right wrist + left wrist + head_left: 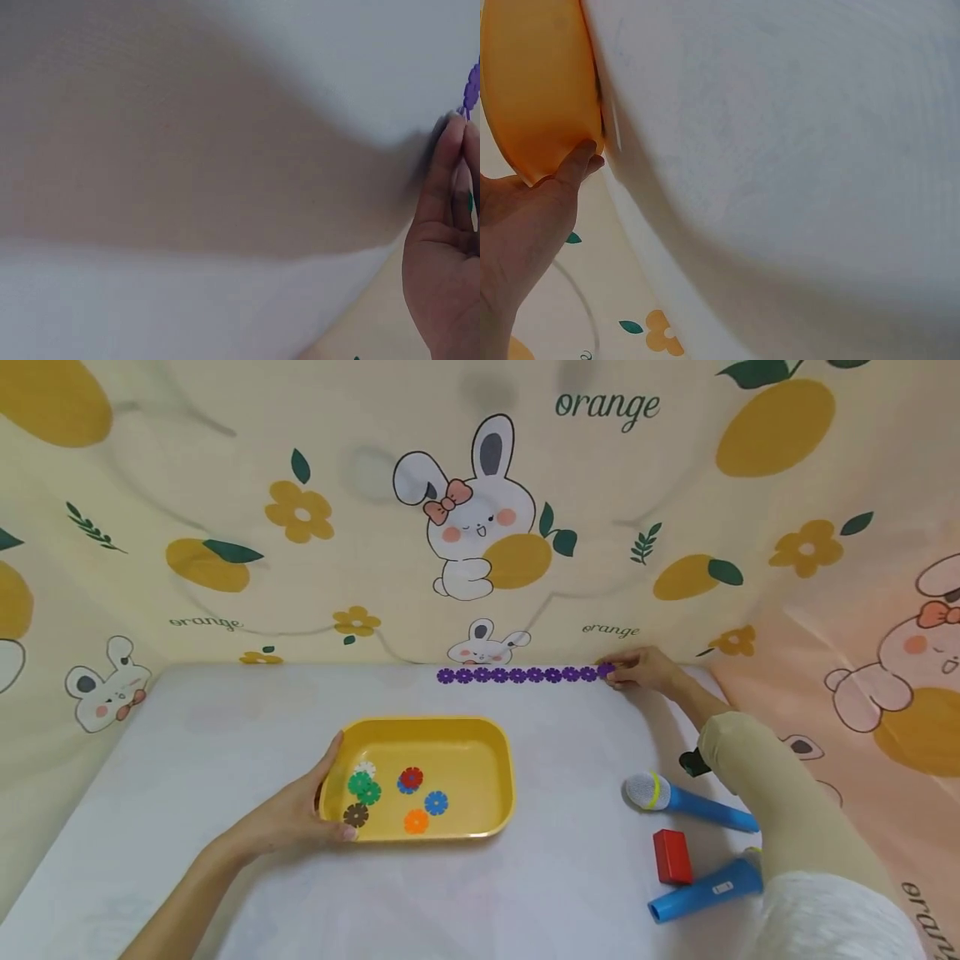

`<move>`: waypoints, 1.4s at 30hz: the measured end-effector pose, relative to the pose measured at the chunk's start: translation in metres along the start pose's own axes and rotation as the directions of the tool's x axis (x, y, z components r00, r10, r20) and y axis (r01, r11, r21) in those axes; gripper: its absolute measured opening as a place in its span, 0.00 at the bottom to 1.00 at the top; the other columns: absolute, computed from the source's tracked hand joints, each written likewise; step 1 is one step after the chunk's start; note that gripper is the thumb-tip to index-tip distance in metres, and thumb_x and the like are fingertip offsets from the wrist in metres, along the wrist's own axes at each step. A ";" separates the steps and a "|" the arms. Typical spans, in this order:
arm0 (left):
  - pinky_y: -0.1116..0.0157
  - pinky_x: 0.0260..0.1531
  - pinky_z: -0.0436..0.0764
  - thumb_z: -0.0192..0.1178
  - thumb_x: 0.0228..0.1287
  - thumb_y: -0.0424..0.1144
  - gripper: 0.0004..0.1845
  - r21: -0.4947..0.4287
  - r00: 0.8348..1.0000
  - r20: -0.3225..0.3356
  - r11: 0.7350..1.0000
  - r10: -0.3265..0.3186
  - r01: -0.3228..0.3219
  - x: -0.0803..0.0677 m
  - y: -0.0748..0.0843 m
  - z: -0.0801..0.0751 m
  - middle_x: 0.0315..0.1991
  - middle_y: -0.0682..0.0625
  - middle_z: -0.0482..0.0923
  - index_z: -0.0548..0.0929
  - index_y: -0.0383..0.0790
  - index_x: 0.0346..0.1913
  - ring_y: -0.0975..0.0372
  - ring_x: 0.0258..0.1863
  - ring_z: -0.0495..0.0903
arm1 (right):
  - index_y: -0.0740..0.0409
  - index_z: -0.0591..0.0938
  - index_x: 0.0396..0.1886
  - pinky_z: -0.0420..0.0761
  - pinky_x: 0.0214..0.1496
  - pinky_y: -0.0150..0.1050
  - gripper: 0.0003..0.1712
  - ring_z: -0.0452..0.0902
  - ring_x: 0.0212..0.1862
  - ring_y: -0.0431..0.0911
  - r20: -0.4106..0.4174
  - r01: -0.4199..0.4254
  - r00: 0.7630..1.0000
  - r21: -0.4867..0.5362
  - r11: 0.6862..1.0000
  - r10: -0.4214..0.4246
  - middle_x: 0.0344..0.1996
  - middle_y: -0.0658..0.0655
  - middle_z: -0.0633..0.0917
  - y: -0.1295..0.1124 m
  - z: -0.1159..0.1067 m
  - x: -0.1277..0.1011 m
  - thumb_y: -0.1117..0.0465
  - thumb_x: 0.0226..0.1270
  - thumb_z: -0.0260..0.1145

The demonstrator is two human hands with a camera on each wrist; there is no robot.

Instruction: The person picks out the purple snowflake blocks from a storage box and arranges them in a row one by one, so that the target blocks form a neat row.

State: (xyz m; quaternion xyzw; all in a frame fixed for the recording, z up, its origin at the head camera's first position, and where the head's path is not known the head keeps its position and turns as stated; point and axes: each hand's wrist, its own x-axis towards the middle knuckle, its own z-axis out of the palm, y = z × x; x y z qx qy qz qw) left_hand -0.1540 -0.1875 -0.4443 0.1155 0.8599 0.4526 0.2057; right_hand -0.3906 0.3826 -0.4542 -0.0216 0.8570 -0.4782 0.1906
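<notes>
Along the far edge of the table runs a straight row of purple snowflake discs [517, 675]. At its right end my right hand [647, 670] pinches the last purple disc [605, 670] between thumb and fingers; in the right wrist view the fingertips partly hide it. My left hand [292, 810] grips the left side of a yellow tray [476, 777], its thumb at the near left corner. Inside the tray lie several loose discs, including an orange disc [416, 821], a red disc [412, 777] and a brown disc [356, 815]. The left wrist view shows the tray's outside [540, 82] against my fingers.
On the right, near my right forearm, lie a blue microphone with a silver head [712, 808], a red block [672, 857] and a second blue microphone [705, 891], partly covered by the sleeve. A patterned cloth [360, 410] hangs behind the white table [570, 860].
</notes>
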 end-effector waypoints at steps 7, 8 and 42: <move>0.42 0.67 0.63 0.79 0.47 0.51 0.72 0.031 1.000 -0.002 0.999 0.014 -0.013 0.003 0.003 -0.002 0.79 0.34 0.39 0.30 0.52 0.80 0.43 0.68 0.62 | 0.68 0.76 0.65 0.86 0.38 0.35 0.26 0.83 0.32 0.44 -0.008 -0.057 0.998 0.022 0.998 0.057 0.36 0.60 0.89 0.000 -0.001 -0.004 0.66 0.68 0.67; 0.42 0.67 0.63 0.79 0.47 0.51 0.72 0.033 1.000 -0.002 0.999 0.015 -0.015 0.003 0.003 -0.002 0.79 0.34 0.39 0.30 0.52 0.80 0.43 0.68 0.62 | 0.68 0.76 0.65 0.86 0.38 0.34 0.27 0.82 0.31 0.44 -0.007 -0.061 0.998 0.020 0.998 0.061 0.35 0.60 0.88 0.000 0.000 -0.005 0.66 0.68 0.67; 0.35 0.66 0.59 0.70 0.58 0.57 0.60 0.297 0.982 -0.172 0.955 0.076 -0.022 0.005 0.005 -0.042 0.80 0.38 0.41 0.36 0.54 0.81 0.35 0.73 0.53 | 0.52 0.69 0.74 0.68 0.70 0.57 0.31 0.69 0.68 0.54 -0.036 0.248 0.967 -0.060 0.967 -0.251 0.70 0.58 0.72 -0.103 0.045 -0.059 0.52 0.75 0.61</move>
